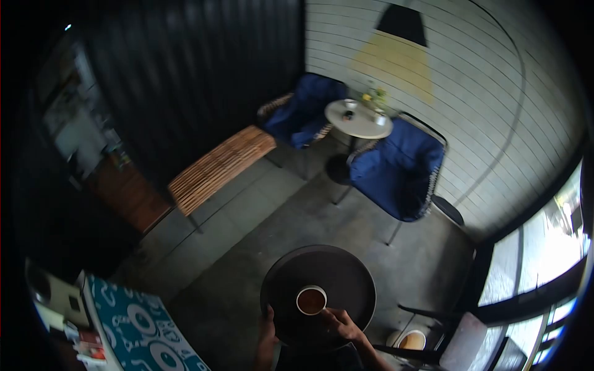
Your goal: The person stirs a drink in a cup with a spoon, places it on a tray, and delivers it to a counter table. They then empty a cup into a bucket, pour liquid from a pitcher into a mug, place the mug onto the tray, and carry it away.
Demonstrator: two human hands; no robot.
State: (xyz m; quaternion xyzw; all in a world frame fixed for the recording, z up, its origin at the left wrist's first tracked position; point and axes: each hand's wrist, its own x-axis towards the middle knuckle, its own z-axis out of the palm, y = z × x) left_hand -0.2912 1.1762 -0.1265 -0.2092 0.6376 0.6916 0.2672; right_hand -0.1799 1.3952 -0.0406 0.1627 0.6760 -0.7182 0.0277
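A round dark serving tray point(356, 278) is in front of my body at the bottom of the head view. On it, near the middle, stands a cup point(323, 290) with a pale rim and a reddish-brown drink inside. My left hand point(268, 329) grips the tray's left edge, thumb up along the rim; its other fingers are hidden underneath. Reaching over the tray from the right, my right hand point(341, 325) has its fingers closed at the cup's lower right side. Whether the cup has a handle there, I cannot tell.
Ahead, a small round table point(365, 128) holds cups and a flower vase, between two blue-cushioned chairs point(396, 167). A slatted wooden bench point(223, 167) stands left of it. At lower left is a teal patterned counter panel point(145, 324); at lower right, another chair point(464, 343).
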